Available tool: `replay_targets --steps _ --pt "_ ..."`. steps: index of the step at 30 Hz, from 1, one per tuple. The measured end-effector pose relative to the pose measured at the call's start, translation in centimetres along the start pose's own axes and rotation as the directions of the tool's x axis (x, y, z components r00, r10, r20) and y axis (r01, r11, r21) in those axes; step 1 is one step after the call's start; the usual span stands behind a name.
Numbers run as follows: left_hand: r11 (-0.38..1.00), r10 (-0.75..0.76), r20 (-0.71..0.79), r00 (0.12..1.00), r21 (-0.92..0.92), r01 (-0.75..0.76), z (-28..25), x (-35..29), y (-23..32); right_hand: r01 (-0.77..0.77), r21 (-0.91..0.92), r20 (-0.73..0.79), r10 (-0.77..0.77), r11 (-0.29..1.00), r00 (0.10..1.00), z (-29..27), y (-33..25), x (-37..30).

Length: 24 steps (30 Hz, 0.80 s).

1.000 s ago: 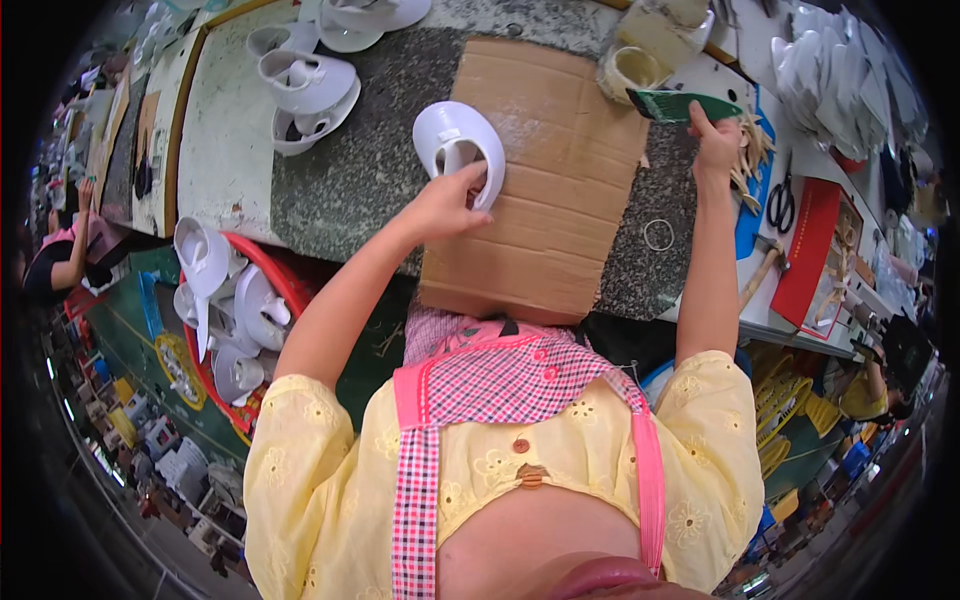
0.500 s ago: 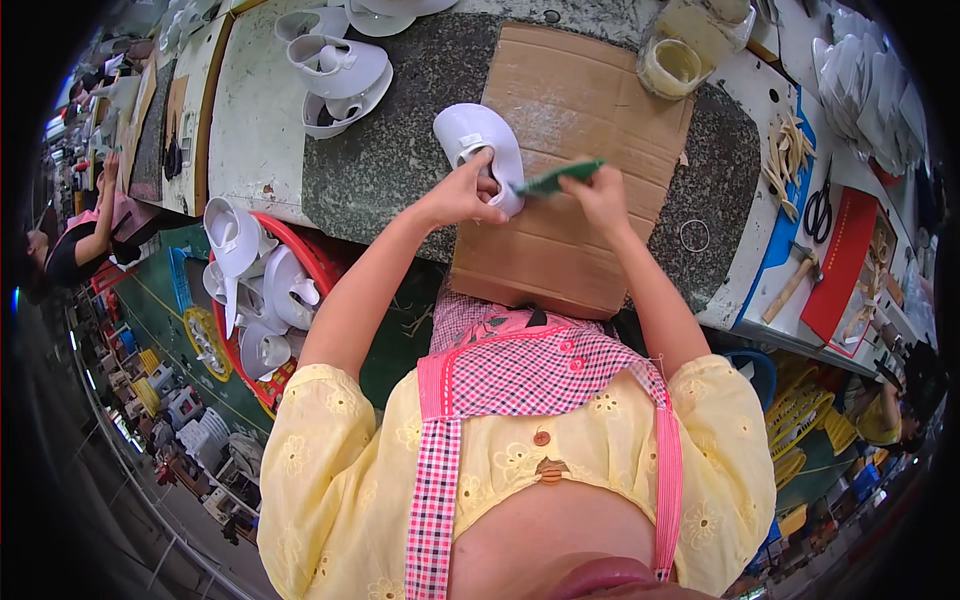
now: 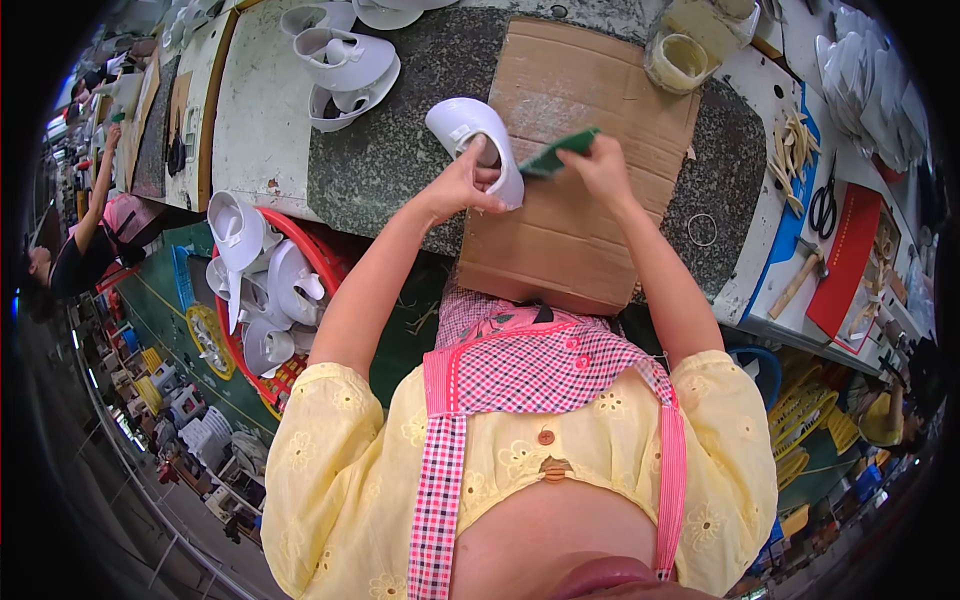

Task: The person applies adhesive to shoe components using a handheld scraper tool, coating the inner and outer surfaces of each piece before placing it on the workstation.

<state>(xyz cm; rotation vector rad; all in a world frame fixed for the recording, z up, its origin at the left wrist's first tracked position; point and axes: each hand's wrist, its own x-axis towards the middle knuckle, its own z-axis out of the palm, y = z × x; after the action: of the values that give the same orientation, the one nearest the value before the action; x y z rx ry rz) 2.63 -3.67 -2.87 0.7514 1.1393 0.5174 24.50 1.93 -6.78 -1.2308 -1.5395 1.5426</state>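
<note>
Over the cardboard sheet [image 3: 575, 200], left hand [image 3: 462, 183] grip closed around white shoe [image 3: 470, 140], right hand [image 3: 600, 165] grip pinching green brush [image 3: 558, 155] against it

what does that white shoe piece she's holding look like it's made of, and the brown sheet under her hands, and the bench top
Shoe piece: smooth, matte white, seemingly moulded foam or rubber; it keeps its curved shape in the left hand. Brown sheet: cardboard, dull tan, with creases and a ragged edge. Bench top: dark speckled surface, like granite or terrazzo, though a printed laminate can't be ruled out.

A shoe workshop: white shoe uppers [image 3: 345, 62], glue pot [image 3: 680, 58], scissors [image 3: 824, 205], hammer [image 3: 800, 280].
</note>
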Motion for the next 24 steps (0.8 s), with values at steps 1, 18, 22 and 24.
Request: replay_targets --steps 1,18,22,24 --pt "1.000 0.005 0.000 1.000 -0.003 -0.005 0.0 0.1 0.0 0.002 -0.004 0.002 -0.002 1.000 1.000 -0.6 -0.4 -0.8" --pt "0.875 0.167 -0.091 0.982 -0.445 -0.190 1.2 -1.7 3.2 0.075 0.423 -0.090 -0.041 0.903 0.995 -0.4 -5.8 -2.8" --pt "0.809 0.145 -0.176 0.974 -0.545 -0.219 1.7 -0.5 5.0 0.291 0.242 -0.267 -0.224 0.926 0.937 0.7 -5.4 -1.0" --pt "0.816 0.113 -0.279 0.954 -0.522 -0.250 2.0 -0.2 5.7 0.331 0.163 -0.183 -0.301 0.930 0.936 0.2 -5.4 -2.5"
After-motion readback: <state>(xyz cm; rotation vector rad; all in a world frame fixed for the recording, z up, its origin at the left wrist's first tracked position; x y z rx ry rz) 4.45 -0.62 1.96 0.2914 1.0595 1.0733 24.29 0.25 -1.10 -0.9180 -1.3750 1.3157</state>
